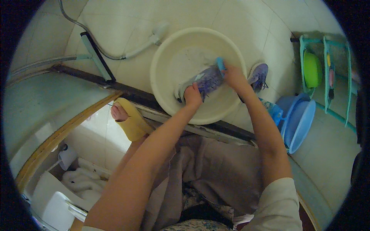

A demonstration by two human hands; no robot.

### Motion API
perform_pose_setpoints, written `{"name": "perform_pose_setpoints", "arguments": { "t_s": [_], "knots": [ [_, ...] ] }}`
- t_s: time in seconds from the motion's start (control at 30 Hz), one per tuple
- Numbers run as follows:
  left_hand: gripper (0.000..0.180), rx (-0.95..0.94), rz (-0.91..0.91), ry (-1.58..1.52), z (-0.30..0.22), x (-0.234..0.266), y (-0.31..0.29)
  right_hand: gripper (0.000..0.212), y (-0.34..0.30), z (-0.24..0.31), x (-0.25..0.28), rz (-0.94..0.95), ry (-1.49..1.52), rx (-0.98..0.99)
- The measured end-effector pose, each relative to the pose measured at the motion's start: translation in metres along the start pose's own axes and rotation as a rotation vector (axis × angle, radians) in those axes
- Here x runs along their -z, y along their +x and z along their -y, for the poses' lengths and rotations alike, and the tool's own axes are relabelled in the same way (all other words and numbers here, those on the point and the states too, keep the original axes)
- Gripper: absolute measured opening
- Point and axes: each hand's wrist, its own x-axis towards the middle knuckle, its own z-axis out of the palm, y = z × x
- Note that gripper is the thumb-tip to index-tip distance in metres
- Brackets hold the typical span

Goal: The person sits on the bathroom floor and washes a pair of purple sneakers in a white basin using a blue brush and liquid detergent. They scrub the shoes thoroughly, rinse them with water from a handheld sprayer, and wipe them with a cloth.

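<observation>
A purple-grey sneaker with laces lies tilted inside a large cream plastic basin. My left hand grips its lower-left end, with the thumb along the top. At the shoe's upper-right end, my right hand is closed round a small blue brush, of which only part shows past the fingers. The brush touches or nearly touches the shoe. Pale, cloudy water seems to lie in the basin. The matching sneaker stands on the tiles just right of the basin.
A shower head on a hose lies behind the basin. Blue basins and a green rack holding a green bowl stand at right. A dark door track runs below the basin, near my foot in a yellow slipper.
</observation>
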Motion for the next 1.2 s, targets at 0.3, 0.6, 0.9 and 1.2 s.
{"name": "perform_pose_setpoints", "arguments": {
  "t_s": [0.3, 0.6, 0.9, 1.2],
  "knots": [
    [0.043, -0.103, -0.026, -0.016, -0.008, 0.009, -0.035, 0.044, -0.009, 0.081, 0.015, 0.297, 0.142, 0.376],
    [0.041, -0.186, 0.016, 0.16, -0.013, 0.019, -0.035, 0.057, -0.028, -0.003, 0.033, 0.132, 0.041, 0.16],
    [0.033, -0.401, 0.117, 0.111, 0.028, 0.015, -0.009, 0.061, -0.037, 0.025, 0.033, 0.373, -0.049, 0.239],
    [0.028, -0.375, 0.148, -0.055, 0.024, 0.026, -0.012, 0.056, -0.026, 0.06, 0.012, 0.299, -0.054, 0.323]
  ]
}}
